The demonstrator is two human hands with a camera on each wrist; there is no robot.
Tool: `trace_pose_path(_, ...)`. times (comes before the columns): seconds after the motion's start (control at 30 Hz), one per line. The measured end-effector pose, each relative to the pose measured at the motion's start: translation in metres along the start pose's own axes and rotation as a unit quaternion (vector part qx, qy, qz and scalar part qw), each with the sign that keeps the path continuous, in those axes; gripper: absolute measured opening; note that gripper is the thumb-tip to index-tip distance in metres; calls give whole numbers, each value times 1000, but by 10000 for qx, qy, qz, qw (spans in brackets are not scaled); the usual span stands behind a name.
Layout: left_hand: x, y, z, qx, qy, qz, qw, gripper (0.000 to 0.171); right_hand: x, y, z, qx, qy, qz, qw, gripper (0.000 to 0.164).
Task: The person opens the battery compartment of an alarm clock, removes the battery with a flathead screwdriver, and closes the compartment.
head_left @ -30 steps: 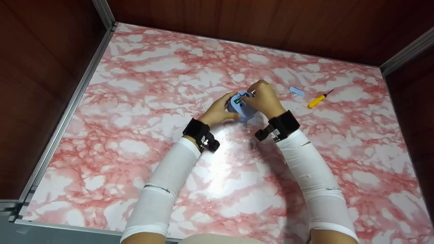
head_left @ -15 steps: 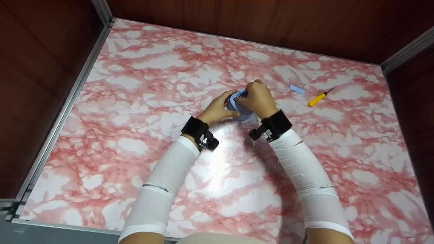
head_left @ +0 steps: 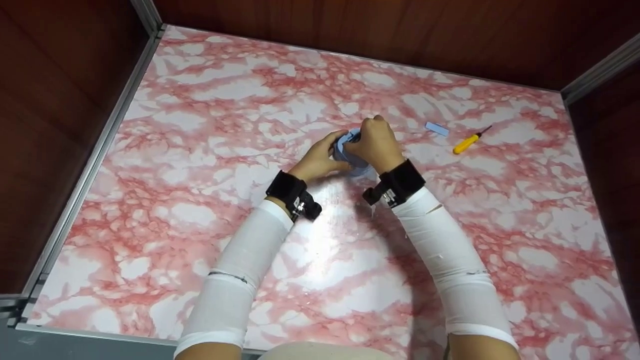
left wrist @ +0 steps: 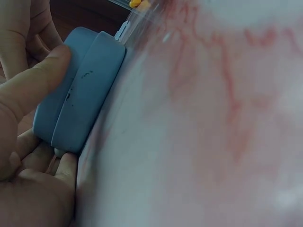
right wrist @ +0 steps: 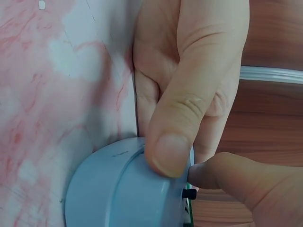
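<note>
A round light-blue device [head_left: 358, 161], its top face turned up, is gripped at the left by my left hand [head_left: 317, 157]. In the left wrist view its curved side [left wrist: 90, 90] shows dark scuffs, with the left thumb [left wrist: 52, 66] against it and fingers under the lower edge. My right hand [head_left: 378, 145] reaches over the top, fingers curled and thumb tip [right wrist: 203, 175] pressing at the top face. Whether it pinches anything is hidden. In the right wrist view a black peg [right wrist: 189, 194] and a thin green edge [right wrist: 191, 213] show at that face.
Right of the hands on the pink-and-white marbled table [head_left: 200, 170] lie a small blue rectangular cover [head_left: 436, 129] and a yellow-handled screwdriver [head_left: 467, 143]. Brown wooden panels [head_left: 350, 30] with metal framing enclose the back and sides.
My right hand has moved left over the device, covering the top face and a green cylinder, apparently a battery, visible a second ago. The left hand keeps its grip. Cover and screwdriver lie where they were.
</note>
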State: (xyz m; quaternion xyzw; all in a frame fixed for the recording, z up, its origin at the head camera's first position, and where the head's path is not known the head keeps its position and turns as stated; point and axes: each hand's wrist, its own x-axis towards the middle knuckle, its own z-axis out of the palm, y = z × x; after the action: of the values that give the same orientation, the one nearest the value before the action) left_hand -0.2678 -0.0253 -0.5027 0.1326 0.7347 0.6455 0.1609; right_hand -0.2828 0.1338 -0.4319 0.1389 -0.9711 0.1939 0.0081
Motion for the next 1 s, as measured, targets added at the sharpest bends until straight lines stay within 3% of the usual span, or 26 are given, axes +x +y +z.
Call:
trace_pose_path(0.23, 0, 2, 0, -54, -17, -12, 10000, 91, 1, -3, -1, -103, -57, 80, 9999, 40)
trace_pose_path(0.57, 0, 2, -1, -60, 1, -116, 9999, 90, 3, -3, 3, -515, 169, -293, 9981, 44)
trace_pose_path(0.77, -1, 1, -1, -147, 13, 70, 9999, 89, 3, -2, 5, -524, 303, -498, 9969, 40)
trace_pose_path(1.0, -2, 2, 0, -45, 23, 113, 9999, 89, 2, -1, 6, -538, 265, -460, 9971, 40)
